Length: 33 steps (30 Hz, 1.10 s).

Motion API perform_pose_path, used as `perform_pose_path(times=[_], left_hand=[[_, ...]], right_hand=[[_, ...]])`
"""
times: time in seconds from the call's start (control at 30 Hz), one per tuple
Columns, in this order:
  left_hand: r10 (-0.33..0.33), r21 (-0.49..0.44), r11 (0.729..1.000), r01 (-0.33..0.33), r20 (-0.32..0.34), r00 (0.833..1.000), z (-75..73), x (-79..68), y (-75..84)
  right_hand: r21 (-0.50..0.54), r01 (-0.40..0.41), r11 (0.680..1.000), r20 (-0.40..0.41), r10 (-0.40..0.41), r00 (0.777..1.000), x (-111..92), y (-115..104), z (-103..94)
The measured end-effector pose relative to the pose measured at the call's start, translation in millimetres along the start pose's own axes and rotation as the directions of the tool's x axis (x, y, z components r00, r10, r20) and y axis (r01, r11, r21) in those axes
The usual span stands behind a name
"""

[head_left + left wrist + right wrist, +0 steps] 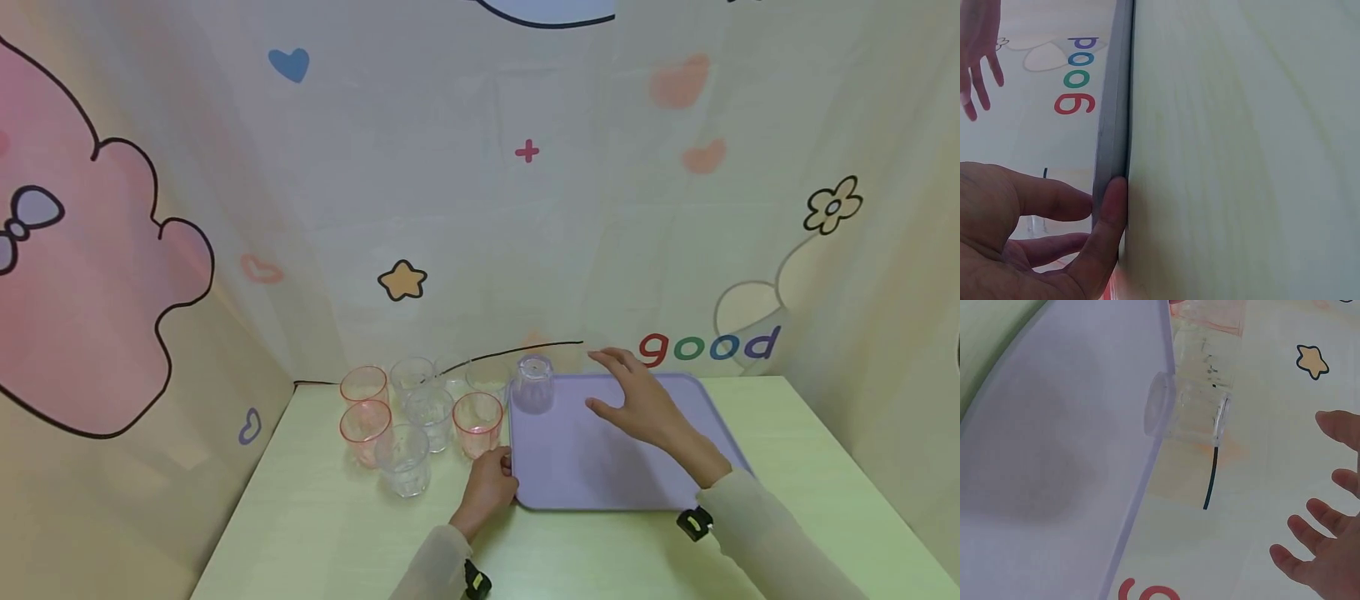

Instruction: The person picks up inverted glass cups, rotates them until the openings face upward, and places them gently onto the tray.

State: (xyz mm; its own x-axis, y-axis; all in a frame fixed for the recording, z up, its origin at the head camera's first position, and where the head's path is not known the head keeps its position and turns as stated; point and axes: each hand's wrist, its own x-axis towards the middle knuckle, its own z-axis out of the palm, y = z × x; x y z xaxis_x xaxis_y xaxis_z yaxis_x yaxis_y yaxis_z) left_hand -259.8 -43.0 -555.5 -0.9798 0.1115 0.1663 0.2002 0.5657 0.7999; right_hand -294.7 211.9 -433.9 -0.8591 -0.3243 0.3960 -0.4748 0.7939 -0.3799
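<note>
A pale purple tray (600,450) lies on the table, and my left hand (489,483) pinches its rim near the front left corner. In the left wrist view the fingertips (1112,203) meet at the tray's edge. One clear cup (534,385) stands upside down in the tray's back left corner. My right hand (637,404) hovers above the tray, to the right of that cup, its fingers spread and holding nothing. The right wrist view shows the same cup (1197,412) apart from the spread fingers (1319,534).
Left of the tray several clear cups stand upright, among them a front one (405,462), plus pink-rimmed cups, the nearest pink cup (477,421) close to the tray and my left hand. A printed curtain (465,200) hangs behind the pale table (300,533).
</note>
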Motion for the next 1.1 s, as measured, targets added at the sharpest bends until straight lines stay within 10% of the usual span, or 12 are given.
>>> perform_pose_path(times=[0.73, 1.1], left_hand=[[0.007, -0.001, 1.000, -0.007, 0.019, 1.000, -0.6, 1.3, -1.2], [-0.004, -0.008, 1.000, 0.004, 0.018, 1.000, -0.7, 1.2, 0.6]], right_hand=[[-0.064, -0.007, 0.998, -0.069, 0.003, 0.998, -60, 47, -21.0], [-0.072, -0.139, 0.988, -0.058, 0.135, 0.989, -84, 80, -25.4]])
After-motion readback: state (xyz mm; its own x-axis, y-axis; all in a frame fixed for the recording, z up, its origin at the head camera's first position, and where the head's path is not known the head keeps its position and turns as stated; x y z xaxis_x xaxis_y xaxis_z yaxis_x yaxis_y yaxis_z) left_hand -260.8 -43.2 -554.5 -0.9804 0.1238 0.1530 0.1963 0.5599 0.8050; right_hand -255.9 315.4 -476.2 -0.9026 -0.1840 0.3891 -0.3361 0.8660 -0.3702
